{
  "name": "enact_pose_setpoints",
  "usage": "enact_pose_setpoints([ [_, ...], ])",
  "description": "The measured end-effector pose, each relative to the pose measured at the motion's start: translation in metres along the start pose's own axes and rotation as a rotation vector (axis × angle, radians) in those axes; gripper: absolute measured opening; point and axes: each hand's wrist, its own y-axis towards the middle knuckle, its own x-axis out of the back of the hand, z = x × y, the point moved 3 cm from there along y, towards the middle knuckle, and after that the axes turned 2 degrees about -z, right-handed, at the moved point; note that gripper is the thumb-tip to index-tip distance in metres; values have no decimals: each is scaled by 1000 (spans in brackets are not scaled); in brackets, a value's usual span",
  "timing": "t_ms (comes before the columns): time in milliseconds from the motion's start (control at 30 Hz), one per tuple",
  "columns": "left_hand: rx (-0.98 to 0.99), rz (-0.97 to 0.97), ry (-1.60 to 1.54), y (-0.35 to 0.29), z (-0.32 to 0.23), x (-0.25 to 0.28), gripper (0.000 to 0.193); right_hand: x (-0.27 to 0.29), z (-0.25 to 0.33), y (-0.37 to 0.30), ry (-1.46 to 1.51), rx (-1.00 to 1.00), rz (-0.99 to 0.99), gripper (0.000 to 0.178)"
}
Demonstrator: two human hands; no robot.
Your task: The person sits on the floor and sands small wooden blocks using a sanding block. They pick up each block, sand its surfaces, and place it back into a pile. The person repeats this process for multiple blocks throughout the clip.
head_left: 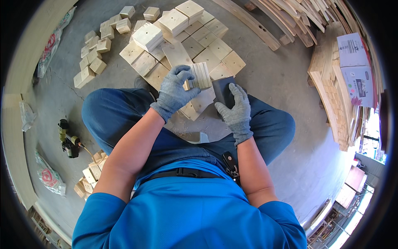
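At the frame's centre, the grey-gloved left hand point(176, 87), half curled, grips a pale, striped wooden block point(200, 75); the grey-gloved right hand point(238, 111), partly closed, clasps a flat dark-grey rectangular block point(224, 92); pale square wooden blocks point(174, 20) lie piled above

Grey concrete floor point(306, 166), cracked over left. Broad pale wood blocks point(191, 46) laid close together on it, some stacked. Smaller blocks point(93, 55) just left. Farther left, black-and-olive tool point(68, 140), crumpled plastic bag point(50, 176). Long plank point(244, 18) beyond.
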Motion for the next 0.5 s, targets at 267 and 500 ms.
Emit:
enact_pose_setpoints([
  [267,118,-202,-294,7,37,-6,12,0,-2,-2,-14,31,-19,85],
  [500,319,-49,-241,2,74,-1,71,3,5,-1,-69,67,-28,84],
])
